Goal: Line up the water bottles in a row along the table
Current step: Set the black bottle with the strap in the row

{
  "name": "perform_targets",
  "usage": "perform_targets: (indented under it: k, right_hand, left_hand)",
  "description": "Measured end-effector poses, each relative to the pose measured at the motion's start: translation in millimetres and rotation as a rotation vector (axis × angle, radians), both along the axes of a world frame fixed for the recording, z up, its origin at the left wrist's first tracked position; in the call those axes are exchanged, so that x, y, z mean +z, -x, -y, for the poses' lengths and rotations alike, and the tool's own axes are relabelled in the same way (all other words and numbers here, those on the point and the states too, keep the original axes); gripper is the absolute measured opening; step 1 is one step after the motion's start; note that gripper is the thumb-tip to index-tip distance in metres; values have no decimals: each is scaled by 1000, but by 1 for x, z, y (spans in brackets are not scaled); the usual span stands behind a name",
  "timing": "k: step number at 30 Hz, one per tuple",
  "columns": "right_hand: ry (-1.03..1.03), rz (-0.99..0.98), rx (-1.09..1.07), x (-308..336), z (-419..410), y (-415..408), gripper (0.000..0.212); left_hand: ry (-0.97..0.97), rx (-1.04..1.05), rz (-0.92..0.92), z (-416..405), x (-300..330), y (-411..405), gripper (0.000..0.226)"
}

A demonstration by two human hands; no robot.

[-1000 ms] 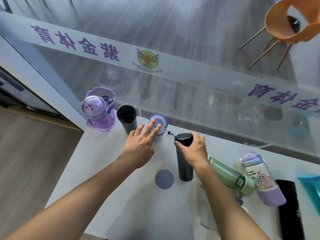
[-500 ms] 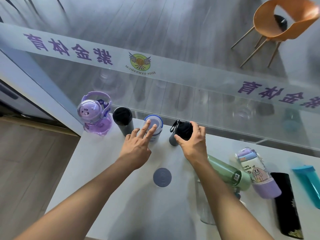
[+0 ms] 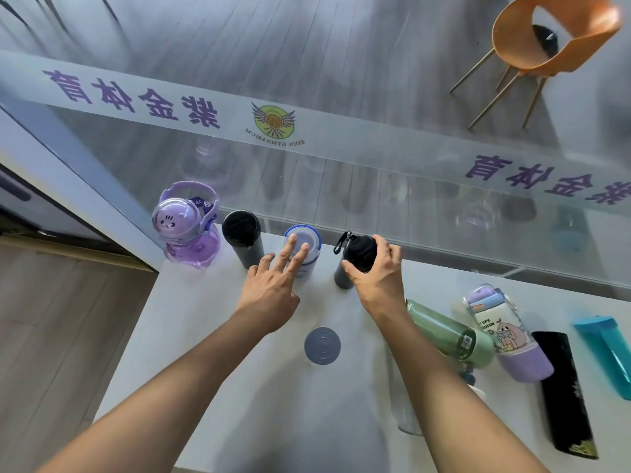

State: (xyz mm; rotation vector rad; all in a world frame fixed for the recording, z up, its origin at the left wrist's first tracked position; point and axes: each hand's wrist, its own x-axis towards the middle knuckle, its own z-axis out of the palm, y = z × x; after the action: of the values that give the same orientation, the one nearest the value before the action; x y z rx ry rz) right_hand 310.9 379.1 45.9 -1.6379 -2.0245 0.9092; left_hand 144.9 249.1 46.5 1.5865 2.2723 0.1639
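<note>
Right hand (image 3: 377, 281) grip closed round cap of black strap bottle (image 3: 356, 259), upright at far worktop (image 3: 211, 336) edge, fourth in row after purple bottle (image 3: 189, 230), black tumbler (image 3: 243, 237), blue-rimmed bottle (image 3: 302, 249). Left hand (image 3: 273, 288) open, empty, fingertips at blue-rimmed bottle. Step: seating fourth bottle. Next likely: release, fetch green bottle (image 3: 450, 336) lying on side, stand it.

Right hand (image 3: 375, 279) grips the upright black bottle (image 3: 355, 259) — left hand (image 3: 273, 285) open beside the blue-rimmed bottle (image 3: 302, 249).
</note>
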Motion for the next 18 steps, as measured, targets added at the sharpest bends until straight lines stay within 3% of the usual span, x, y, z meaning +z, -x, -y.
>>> perform_targets:
  k: [11,18]
  right_hand:
    - [16,145,-18,16,2,7,73]
    - [16,175,-17,28,12,-14,99]
  left_hand:
    - [-74,20,-16,-7,3,-4,81]
    - [-154,10,-33,-18,12,-2,63]
